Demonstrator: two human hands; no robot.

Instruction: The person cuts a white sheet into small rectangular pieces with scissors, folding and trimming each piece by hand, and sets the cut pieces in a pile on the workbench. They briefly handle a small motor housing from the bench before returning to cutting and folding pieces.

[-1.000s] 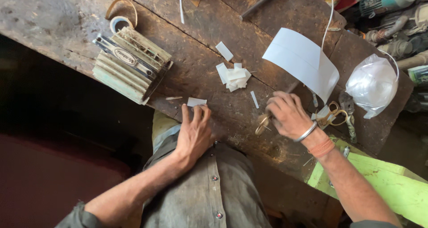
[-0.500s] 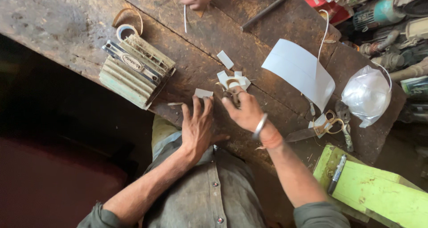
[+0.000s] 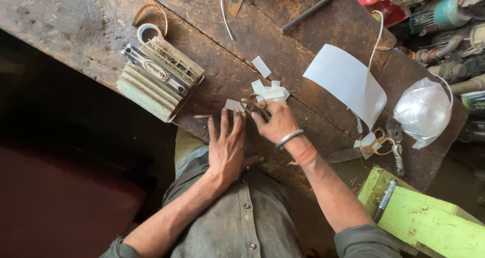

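Right hand: the right hand (image 3: 275, 120) lay curled on the worktop, its grip closed on a small pair of scissors (image 3: 252, 104) with brassy handles, just at the edge of a heap of white paper scraps (image 3: 270, 91).
Left hand: the left hand (image 3: 227, 147) rested flat, palm down, fingers spread and holding nothing, just beside the right hand and touching it at the thumb side.
Paper piece: one small white paper piece (image 3: 233, 105) lay at the left fingertips; whether they touched it could not be told.
Loose scrap: another white scrap (image 3: 261, 66) sat a little beyond the heap, apart from both hands.
Wrist: a metal bangle (image 3: 288, 137) and a red thread band (image 3: 305, 155) circled the right wrist.
Worktop: the worn, dark wooden worktop (image 3: 76, 26) carried everything.
Further right: a large curled white sheet (image 3: 346, 81), a second pair of scissors (image 3: 376, 146) and a clear plastic bag (image 3: 422, 111) lay well apart from the grip.
Further left: a ribbed, pale green metal block (image 3: 154, 81) stood near the left hand, with a roll of tape (image 3: 146, 31) beyond it.
Near corner: a yellow-green board (image 3: 429, 222) held a dark pen (image 3: 385, 200).
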